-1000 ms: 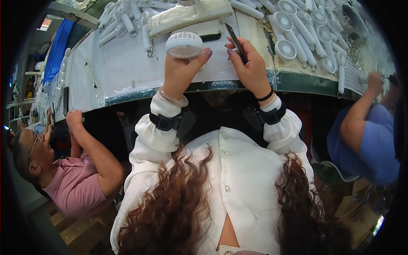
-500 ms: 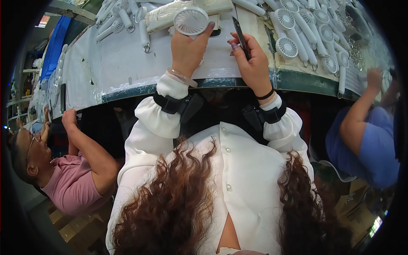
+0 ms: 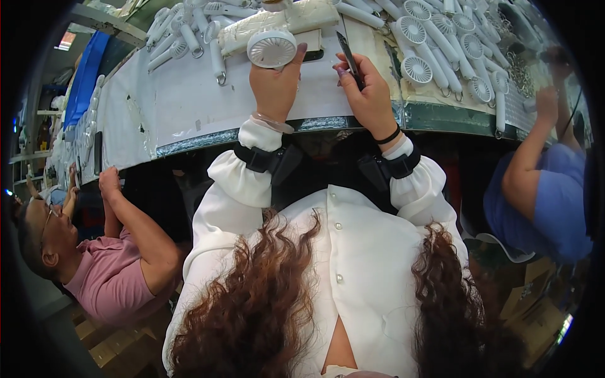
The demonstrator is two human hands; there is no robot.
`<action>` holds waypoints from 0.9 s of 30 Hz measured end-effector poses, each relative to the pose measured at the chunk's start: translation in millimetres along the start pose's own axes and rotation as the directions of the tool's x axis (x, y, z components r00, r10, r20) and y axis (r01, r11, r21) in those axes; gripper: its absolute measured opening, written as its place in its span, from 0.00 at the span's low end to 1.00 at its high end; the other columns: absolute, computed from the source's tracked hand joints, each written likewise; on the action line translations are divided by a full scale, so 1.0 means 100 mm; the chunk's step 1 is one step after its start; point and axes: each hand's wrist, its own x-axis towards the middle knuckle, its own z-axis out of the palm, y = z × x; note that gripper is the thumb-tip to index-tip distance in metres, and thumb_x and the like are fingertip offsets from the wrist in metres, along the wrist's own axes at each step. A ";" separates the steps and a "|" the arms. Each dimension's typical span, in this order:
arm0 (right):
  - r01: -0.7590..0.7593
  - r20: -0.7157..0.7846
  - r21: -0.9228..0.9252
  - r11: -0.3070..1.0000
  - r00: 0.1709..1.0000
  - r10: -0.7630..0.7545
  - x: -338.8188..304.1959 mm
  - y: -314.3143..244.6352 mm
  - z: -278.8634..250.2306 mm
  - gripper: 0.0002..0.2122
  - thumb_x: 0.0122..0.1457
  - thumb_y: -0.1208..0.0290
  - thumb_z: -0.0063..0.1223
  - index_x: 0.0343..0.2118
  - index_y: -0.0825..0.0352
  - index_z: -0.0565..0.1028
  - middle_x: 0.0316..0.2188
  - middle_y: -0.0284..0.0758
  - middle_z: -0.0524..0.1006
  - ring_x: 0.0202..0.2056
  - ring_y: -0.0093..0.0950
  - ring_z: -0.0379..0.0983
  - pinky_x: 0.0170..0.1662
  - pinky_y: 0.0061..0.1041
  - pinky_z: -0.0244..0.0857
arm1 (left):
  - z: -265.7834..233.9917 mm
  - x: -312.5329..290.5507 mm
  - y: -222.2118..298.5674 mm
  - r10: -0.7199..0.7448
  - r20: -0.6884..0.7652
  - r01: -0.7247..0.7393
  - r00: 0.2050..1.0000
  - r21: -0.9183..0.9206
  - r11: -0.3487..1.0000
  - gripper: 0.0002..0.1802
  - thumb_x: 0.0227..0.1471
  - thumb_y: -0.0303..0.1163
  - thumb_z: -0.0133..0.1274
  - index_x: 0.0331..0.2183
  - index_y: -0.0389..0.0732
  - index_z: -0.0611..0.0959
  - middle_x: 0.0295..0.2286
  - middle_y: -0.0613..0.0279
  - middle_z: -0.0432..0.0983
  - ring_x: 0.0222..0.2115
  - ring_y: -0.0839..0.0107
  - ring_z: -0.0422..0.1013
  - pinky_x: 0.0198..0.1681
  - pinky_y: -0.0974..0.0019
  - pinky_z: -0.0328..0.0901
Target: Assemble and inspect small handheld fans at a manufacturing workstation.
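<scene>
My left hand (image 3: 275,91) is closed round a small white hand-held fan (image 3: 271,49), its round grille turned up and its handle hidden by my hand. To the right, my right hand (image 3: 372,99) grips a slim dark pointed tool (image 3: 346,51) between thumb and fingers, its tip aimed away from me and apart from the fan. Beyond both hands lies a long white wrapped block (image 3: 252,30), with a small dark object (image 3: 313,55) beside it.
White fans (image 3: 416,68) are heaped at the back right, and another pile (image 3: 183,28) lies back left. The worktable's dark front edge (image 3: 328,123) runs below my wrists. Co-workers sit on both sides, one in a pink shirt (image 3: 107,277), one in a blue top (image 3: 535,195).
The view has shifted slightly. My left hand has drawn the fan a little toward me and to the left. My right hand keeps its hold on the pointed tool.
</scene>
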 end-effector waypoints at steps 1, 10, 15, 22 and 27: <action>-0.006 0.006 0.002 1.000 1.000 0.006 0.01 -0.01 0.00 0.13 0.66 0.75 0.51 0.52 0.69 0.73 0.39 0.32 0.80 0.36 0.16 0.75 0.41 0.17 0.70 | 0.00 0.00 0.00 0.048 0.001 -0.048 0.999 0.019 0.999 0.16 0.51 0.39 0.68 0.31 0.35 0.83 0.23 0.67 0.78 0.24 0.77 0.71 0.28 0.70 0.66; 0.008 0.032 -0.028 1.000 0.999 -0.007 0.03 -0.03 0.02 0.13 0.66 0.75 0.52 0.52 0.68 0.73 0.38 0.31 0.80 0.34 0.16 0.75 0.39 0.16 0.69 | -0.15 -0.07 -0.02 0.083 0.162 -0.097 0.983 0.081 0.992 0.15 0.53 0.39 0.67 0.30 0.37 0.83 0.24 0.69 0.78 0.26 0.80 0.70 0.30 0.73 0.64; 0.068 0.007 -0.073 0.995 0.998 -0.068 0.03 0.01 0.02 0.13 0.65 0.74 0.53 0.52 0.68 0.74 0.37 0.30 0.80 0.33 0.16 0.74 0.39 0.16 0.69 | -0.20 -0.09 0.03 0.058 0.245 -0.092 0.968 0.128 0.987 0.15 0.53 0.38 0.67 0.29 0.38 0.81 0.26 0.70 0.77 0.27 0.80 0.69 0.31 0.74 0.64; 0.059 0.030 -0.069 0.996 0.998 -0.057 0.02 0.01 0.01 0.13 0.65 0.73 0.54 0.52 0.68 0.74 0.37 0.30 0.79 0.34 0.16 0.74 0.39 0.17 0.69 | -0.28 -0.07 0.05 0.094 0.269 -0.132 0.959 0.125 0.983 0.19 0.49 0.41 0.70 0.33 0.35 0.85 0.27 0.64 0.82 0.28 0.76 0.74 0.33 0.70 0.68; 0.042 0.024 -0.065 0.997 0.999 -0.041 0.03 0.00 0.03 0.13 0.65 0.74 0.54 0.52 0.68 0.74 0.37 0.30 0.79 0.33 0.16 0.73 0.39 0.17 0.68 | -0.29 -0.07 0.06 0.074 0.306 -0.100 0.949 0.070 0.993 0.19 0.48 0.39 0.70 0.36 0.34 0.84 0.30 0.63 0.82 0.31 0.75 0.75 0.36 0.70 0.69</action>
